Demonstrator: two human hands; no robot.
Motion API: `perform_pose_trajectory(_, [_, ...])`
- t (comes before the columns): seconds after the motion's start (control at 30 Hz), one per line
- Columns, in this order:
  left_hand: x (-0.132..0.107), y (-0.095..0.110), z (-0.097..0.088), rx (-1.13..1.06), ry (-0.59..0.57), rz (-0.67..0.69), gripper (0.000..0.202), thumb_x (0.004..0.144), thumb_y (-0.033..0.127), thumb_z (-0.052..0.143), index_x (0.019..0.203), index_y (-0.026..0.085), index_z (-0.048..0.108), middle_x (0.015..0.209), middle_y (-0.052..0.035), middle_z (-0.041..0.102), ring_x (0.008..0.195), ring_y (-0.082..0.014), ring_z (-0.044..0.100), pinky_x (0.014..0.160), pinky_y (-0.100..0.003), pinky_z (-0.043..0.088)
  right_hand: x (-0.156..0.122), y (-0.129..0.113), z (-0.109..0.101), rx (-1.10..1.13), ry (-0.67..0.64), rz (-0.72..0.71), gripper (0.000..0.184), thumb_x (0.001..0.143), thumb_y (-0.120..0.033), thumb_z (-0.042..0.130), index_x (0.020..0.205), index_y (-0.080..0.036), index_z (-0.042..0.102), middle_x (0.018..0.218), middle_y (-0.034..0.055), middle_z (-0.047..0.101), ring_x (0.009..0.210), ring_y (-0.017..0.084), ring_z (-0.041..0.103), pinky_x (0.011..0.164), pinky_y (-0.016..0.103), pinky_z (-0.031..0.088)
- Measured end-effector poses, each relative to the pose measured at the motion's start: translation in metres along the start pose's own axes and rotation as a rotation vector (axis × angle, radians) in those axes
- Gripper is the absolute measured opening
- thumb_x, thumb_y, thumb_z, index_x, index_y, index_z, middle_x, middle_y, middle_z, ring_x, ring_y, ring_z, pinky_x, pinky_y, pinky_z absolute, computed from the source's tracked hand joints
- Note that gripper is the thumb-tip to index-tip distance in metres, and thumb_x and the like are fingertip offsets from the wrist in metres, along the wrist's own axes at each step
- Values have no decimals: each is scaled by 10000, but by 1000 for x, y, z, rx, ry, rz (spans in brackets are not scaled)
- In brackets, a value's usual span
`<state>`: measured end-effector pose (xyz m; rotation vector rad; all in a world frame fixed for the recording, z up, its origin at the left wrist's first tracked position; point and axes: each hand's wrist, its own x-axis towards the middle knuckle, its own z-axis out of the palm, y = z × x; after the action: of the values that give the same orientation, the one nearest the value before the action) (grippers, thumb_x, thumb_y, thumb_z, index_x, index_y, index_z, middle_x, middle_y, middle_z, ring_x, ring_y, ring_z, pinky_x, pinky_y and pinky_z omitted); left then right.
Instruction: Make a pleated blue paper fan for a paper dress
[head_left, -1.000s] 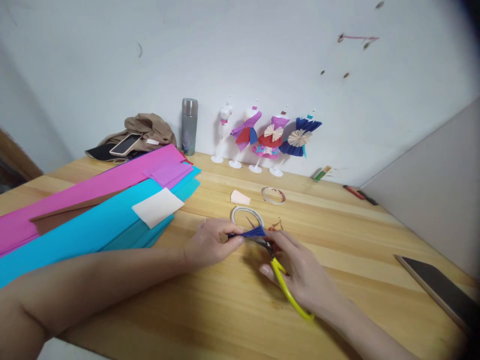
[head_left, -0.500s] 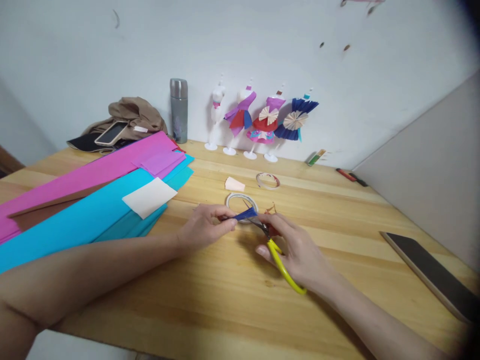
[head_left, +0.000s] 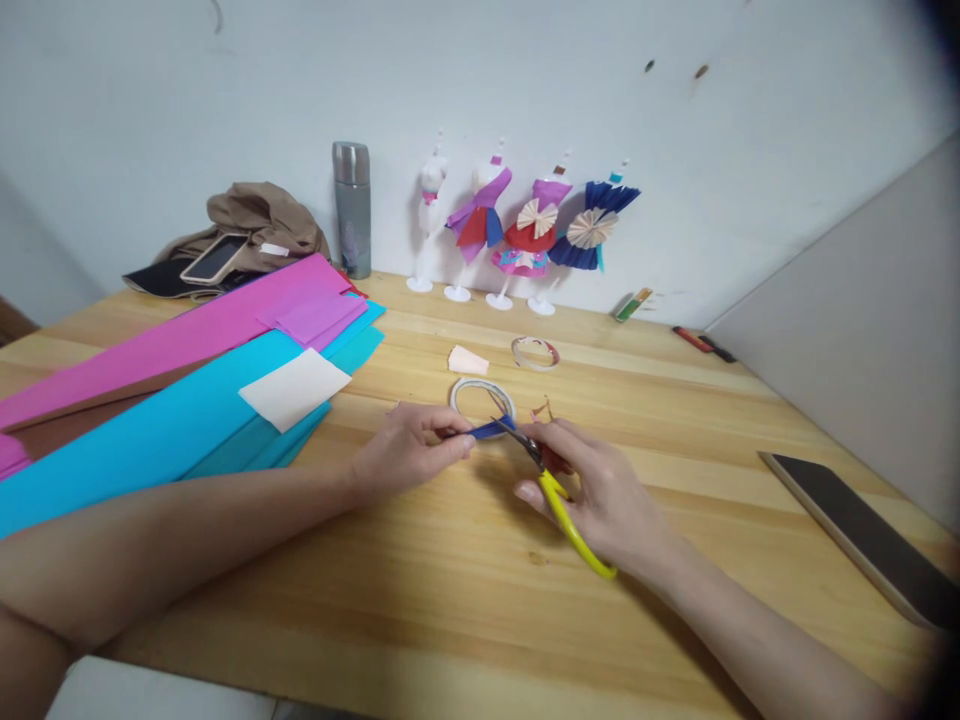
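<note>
My left hand (head_left: 411,447) pinches a narrow piece of dark blue paper (head_left: 489,430) between thumb and fingers, its wider end pointing right. My right hand (head_left: 589,485) is closed on scissors (head_left: 562,515) with yellow handles. The scissor blades reach the right end of the blue paper, but I cannot tell whether they are cutting through it. Just behind the paper lies a white roll of tape (head_left: 454,393). A small pale pink piece of paper (head_left: 468,360) and a second tape ring (head_left: 535,352) lie farther back. Brown scraps (head_left: 541,410) sit near my right fingers.
Pink and blue paper sheets (head_left: 187,410) spread over the left side. Along the wall stand several small dress stands with paper dresses (head_left: 592,225) and a grey flask (head_left: 352,210). A phone (head_left: 215,258) rests by a brown cloth (head_left: 262,220). A dark tablet (head_left: 855,530) lies right.
The scissor blades have shifted onto the end of the blue paper, which shows less of its flared tip. Both hands stay nearly in place; the view has tilted slightly down.
</note>
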<state>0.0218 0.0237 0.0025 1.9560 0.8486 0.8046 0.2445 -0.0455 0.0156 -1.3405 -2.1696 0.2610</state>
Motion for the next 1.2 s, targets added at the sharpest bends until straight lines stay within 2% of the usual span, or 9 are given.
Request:
perform_pose_trajectory(0.2, [0,1,-1,14,4,4,199,816,260,566,717,163,709,729,-10,731,731,-151,646,700,-243,455,-2,1,-1,-3,-8,8,330,897,-453,616,1074,-178,652,689,10,535,549,143,471,510,259,374])
perform_pose_trajectory(0.47, [0,0,0,-7,-4,-12,213,817,287,569,739,152,714,760,-27,738,748,-159,649,701,-248,452,-1,1,1,-47,63,-54,318,908,-490,605,890,-175,636,622,-11,475,518,133,445,477,254,340])
perform_pose_trajectory(0.83, [0,2,-1,19,-3,-20,211,821,270,566,708,154,700,715,-23,720,738,-160,647,688,-244,456,-3,3,5,-44,69,-91,281,924,-475,579,873,-201,614,583,-26,469,486,121,402,468,254,310])
perform_pose_trajectory(1.03, [0,0,-1,21,7,-5,194,819,262,575,717,163,708,718,-10,723,735,-150,650,695,-236,461,-1,3,6,-35,55,-53,340,932,-497,549,739,-218,549,564,-27,456,478,117,400,466,255,303])
perform_pose_trajectory(1.2, [0,0,-1,15,13,-15,199,822,266,571,728,162,713,733,-12,730,742,-151,649,706,-242,454,0,4,5,-19,75,-61,319,932,-477,565,747,-218,546,554,-32,456,469,116,400,462,254,304])
